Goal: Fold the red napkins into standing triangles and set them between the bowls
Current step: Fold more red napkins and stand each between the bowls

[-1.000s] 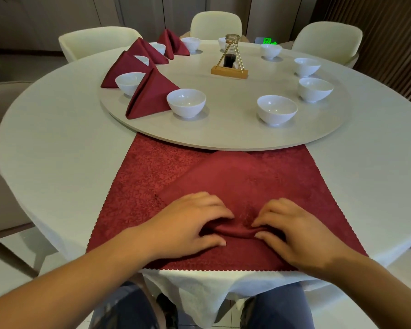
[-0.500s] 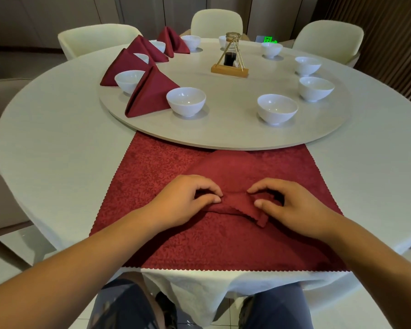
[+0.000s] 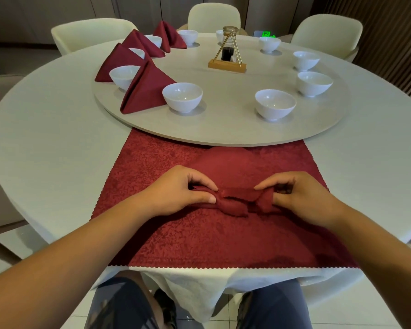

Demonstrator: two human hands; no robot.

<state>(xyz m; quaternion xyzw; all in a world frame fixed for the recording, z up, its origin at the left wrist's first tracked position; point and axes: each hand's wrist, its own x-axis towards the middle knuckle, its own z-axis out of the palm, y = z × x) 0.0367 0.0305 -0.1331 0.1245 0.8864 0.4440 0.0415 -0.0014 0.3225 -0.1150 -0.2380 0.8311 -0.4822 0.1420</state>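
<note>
Napkin [image 3: 237, 200] stretched between both hands, left hand [image 3: 178, 191] pinching one end, right hand [image 3: 297, 195] the other

Fingertips of left hand [image 3: 176, 191] and right hand [image 3: 301, 195] were tucked into the napkin [image 3: 235, 198], so its rolled ends were hidden. The far edge of the red mat [image 3: 199, 238] sat under the turntable [image 3: 223, 131] rim. Half-hidden bowl [image 3: 138, 52] showed only a sliver behind the standing napkins [image 3: 124, 60]. Far bowl [image 3: 220, 35] was mostly behind the bottle stand [image 3: 227, 65]. Green display [image 3: 267, 33] was too small to read. Left forearm [image 3: 76, 252] and right forearm [image 3: 375, 252] were cut off by the frame.
</note>
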